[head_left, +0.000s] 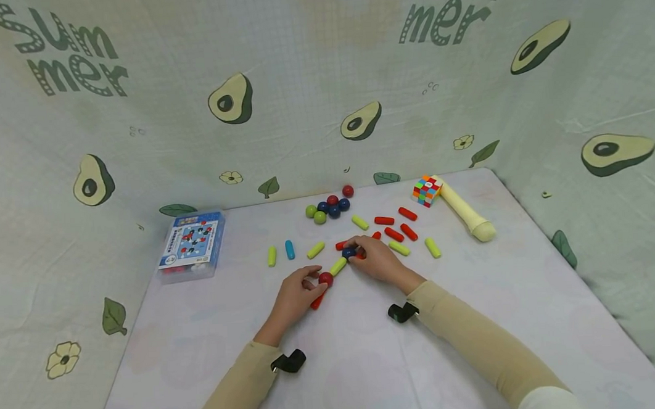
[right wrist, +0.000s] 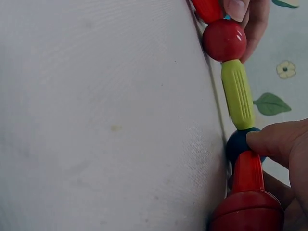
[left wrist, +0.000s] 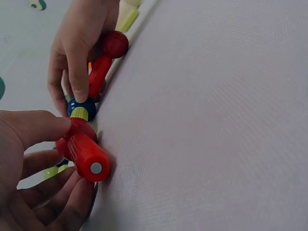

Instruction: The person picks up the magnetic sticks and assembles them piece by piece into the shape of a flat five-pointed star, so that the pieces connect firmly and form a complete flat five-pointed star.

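Observation:
A chain of magnetic building sticks and balls lies between the two hands, low over the table. Nearest the left hand [head_left: 292, 300] is a red ball [head_left: 326, 279], pinched between thumb and fingers. From it a red stick [left wrist: 89, 154] points toward the person, a metal disc showing at its end. A yellow-green stick [right wrist: 237, 94] links this ball to a dark blue ball [right wrist: 239, 143]. My right hand [head_left: 380, 258] pinches the blue ball. Beyond it the right wrist view shows another red stick [right wrist: 248, 172] and a dark red ball [right wrist: 248, 211], mostly hidden by the right hand in the head view.
Loose red, blue and green balls [head_left: 334, 211] cluster at the back. Several red sticks [head_left: 394, 234] lie right of them, with yellow-green sticks [head_left: 315, 249] and a blue stick [head_left: 290, 250] around. A toy box [head_left: 216, 244] stands left; a puzzle cube [head_left: 427, 190] and pale yellow rod [head_left: 463, 206] right.

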`<action>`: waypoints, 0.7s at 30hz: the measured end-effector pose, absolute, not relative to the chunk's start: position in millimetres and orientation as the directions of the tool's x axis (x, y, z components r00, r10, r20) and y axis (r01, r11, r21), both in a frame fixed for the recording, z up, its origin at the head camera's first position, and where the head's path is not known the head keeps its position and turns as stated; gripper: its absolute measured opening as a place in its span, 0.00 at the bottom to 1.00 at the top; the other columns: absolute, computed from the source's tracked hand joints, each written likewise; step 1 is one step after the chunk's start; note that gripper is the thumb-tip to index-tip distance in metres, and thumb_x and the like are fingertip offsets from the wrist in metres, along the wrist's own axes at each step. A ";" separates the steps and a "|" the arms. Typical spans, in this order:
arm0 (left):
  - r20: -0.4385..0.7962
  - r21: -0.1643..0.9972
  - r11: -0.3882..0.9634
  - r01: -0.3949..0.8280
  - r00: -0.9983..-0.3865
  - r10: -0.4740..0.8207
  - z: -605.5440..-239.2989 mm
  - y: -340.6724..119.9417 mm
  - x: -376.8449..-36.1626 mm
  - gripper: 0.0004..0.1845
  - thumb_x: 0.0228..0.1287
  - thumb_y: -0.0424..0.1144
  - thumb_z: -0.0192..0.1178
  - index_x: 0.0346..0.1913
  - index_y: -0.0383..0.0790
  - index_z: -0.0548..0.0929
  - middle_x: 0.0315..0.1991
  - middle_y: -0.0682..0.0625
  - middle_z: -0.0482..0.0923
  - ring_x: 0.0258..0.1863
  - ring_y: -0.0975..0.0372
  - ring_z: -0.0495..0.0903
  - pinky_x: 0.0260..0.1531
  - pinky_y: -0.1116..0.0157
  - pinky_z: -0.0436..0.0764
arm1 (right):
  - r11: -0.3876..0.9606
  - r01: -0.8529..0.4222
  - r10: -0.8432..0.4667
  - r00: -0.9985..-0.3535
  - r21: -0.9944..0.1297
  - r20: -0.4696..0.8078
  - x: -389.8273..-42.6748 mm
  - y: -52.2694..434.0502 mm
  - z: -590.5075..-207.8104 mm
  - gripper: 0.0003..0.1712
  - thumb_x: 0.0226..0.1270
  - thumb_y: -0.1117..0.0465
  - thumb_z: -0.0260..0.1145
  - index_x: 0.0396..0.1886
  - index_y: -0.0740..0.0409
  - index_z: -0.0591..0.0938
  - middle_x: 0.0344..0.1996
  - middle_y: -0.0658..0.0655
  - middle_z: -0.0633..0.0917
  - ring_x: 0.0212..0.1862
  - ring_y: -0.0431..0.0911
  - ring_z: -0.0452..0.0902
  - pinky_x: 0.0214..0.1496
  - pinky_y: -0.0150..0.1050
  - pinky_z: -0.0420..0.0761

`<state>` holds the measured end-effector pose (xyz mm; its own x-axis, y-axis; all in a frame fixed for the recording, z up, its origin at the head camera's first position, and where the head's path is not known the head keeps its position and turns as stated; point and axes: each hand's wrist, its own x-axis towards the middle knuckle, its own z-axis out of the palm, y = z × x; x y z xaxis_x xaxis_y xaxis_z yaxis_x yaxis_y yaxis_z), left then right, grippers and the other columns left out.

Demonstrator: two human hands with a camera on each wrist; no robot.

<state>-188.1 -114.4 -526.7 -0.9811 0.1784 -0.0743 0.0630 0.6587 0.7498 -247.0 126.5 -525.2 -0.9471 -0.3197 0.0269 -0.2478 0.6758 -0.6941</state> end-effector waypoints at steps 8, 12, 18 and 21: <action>-0.087 0.747 0.663 0.053 -0.981 0.176 -526.6 -113.4 -188.7 0.18 0.67 0.42 0.69 0.59 0.47 0.84 0.47 0.54 0.82 0.40 0.61 0.77 0.36 0.66 0.80 | 0.650 -0.266 -0.368 -0.930 -0.712 0.011 -236.2 139.5 -519.2 0.32 0.69 0.58 0.71 0.71 0.51 0.73 0.55 0.54 0.83 0.53 0.48 0.80 0.55 0.45 0.82; -0.102 0.744 0.668 0.035 -0.981 0.165 -526.4 -113.5 -189.1 0.21 0.66 0.43 0.71 0.61 0.48 0.83 0.48 0.54 0.81 0.40 0.61 0.77 0.36 0.66 0.80 | 0.646 -0.280 -0.411 -0.912 -0.710 -0.015 -230.2 152.8 -518.9 0.32 0.69 0.56 0.72 0.71 0.51 0.73 0.55 0.53 0.82 0.54 0.48 0.79 0.56 0.45 0.81; -0.102 0.727 0.684 0.056 -0.977 0.189 -526.6 -112.4 -190.6 0.23 0.65 0.44 0.71 0.62 0.50 0.83 0.48 0.54 0.80 0.41 0.60 0.76 0.36 0.66 0.80 | 0.650 -0.318 -0.457 -0.889 -0.691 -0.021 -220.5 171.0 -518.0 0.33 0.67 0.55 0.73 0.70 0.49 0.74 0.56 0.52 0.80 0.55 0.47 0.77 0.57 0.46 0.80; -0.099 0.730 0.681 0.057 -0.977 0.188 -526.0 -112.4 -190.4 0.20 0.66 0.43 0.70 0.60 0.49 0.84 0.45 0.53 0.81 0.41 0.60 0.76 0.37 0.65 0.80 | 0.647 -0.318 -0.468 -0.883 -0.693 -0.031 -217.1 176.7 -518.2 0.32 0.67 0.55 0.73 0.69 0.50 0.74 0.57 0.51 0.80 0.54 0.45 0.76 0.57 0.44 0.80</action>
